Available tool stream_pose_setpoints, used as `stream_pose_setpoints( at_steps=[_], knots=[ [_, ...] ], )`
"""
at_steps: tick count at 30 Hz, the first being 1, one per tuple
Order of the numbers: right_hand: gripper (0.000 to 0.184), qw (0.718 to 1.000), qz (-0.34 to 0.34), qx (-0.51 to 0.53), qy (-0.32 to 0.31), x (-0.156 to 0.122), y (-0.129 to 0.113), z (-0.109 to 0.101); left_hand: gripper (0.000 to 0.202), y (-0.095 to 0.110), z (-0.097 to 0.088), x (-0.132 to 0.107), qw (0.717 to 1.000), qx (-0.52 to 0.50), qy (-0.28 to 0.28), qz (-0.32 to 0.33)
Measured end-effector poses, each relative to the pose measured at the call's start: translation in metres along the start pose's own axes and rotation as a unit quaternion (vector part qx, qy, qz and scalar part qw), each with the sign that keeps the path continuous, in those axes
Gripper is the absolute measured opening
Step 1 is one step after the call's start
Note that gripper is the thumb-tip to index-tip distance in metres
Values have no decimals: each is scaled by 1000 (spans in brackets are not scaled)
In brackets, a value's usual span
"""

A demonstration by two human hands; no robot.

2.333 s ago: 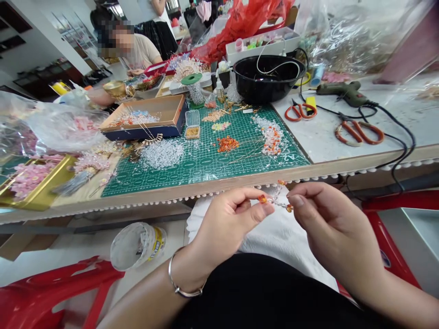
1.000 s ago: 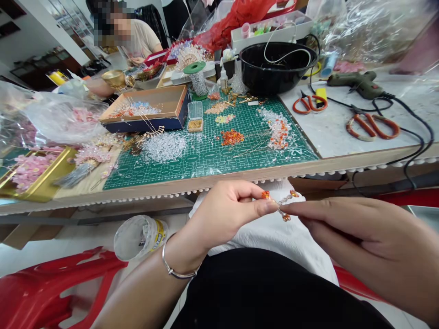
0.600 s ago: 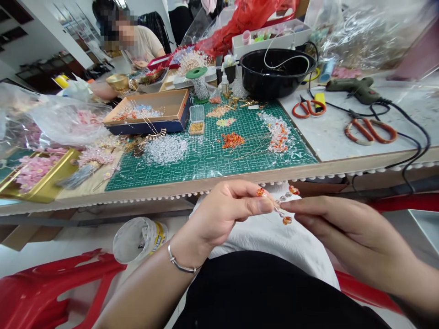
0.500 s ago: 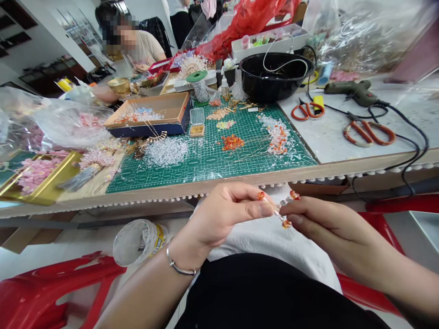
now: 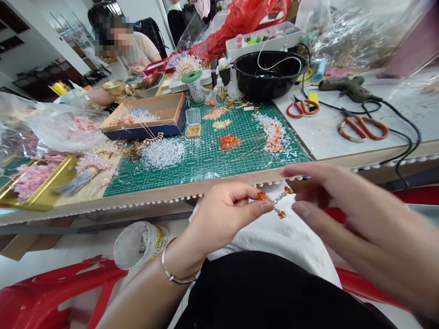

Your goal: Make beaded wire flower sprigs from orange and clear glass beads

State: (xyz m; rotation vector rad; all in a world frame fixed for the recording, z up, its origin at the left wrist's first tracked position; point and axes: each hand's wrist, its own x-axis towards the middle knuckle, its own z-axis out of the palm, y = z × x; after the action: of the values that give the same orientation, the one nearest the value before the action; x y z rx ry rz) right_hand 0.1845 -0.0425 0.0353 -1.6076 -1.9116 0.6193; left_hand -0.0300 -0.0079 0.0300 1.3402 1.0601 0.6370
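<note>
My left hand pinches a small beaded wire sprig with orange and clear beads, held over my lap just below the table edge. My right hand is off the sprig, to its right, with fingers stretched apart and blurred by motion. A white cloth lies on my lap under the sprig. On the green cutting mat above lie piles of orange beads, clear beads and mixed beads.
A brown box, a black bowl, two orange scissors and a glue gun with a black cord sit on the table. A gold tray lies left. A plastic jar rests below. Another person sits opposite.
My right hand has let go of the beaded sprig and lifted away to the right with fingers spreading. My left hand keeps its pinch on the sprig.
</note>
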Motion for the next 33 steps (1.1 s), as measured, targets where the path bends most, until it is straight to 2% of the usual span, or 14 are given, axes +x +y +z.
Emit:
stream_pose_setpoints(
  at_steps=[2,4,8,13,15,19,22,26,30,33],
  knots=[
    [33,985,54,132,-92,2,-3,6,22,-2,2,0,1000,-13,-6,21],
    [34,951,102,241,-162,4,-3,13,22,-4,2,-1,999,-7,4,32],
    [30,894,158,373,-193,6,1,22,25,-8,0,-4,997,59,42,26],
    [28,832,208,456,-235,7,5,24,24,-7,-6,-5,994,108,-8,30],
    [29,817,220,471,-248,7,7,26,21,-6,-9,-4,992,116,-33,32],
    [33,819,224,457,-266,6,10,26,19,-1,-14,0,987,131,-80,38],
    [29,815,229,450,-285,5,9,24,17,3,-15,1,983,153,-88,50],
    [22,840,221,419,-265,3,7,21,13,9,-17,5,970,210,-106,65],
    [23,860,211,374,-275,1,9,25,12,22,-20,15,940,302,-115,112],
    [29,875,205,359,-253,3,11,28,16,34,-16,15,890,407,-75,189]
  ],
)
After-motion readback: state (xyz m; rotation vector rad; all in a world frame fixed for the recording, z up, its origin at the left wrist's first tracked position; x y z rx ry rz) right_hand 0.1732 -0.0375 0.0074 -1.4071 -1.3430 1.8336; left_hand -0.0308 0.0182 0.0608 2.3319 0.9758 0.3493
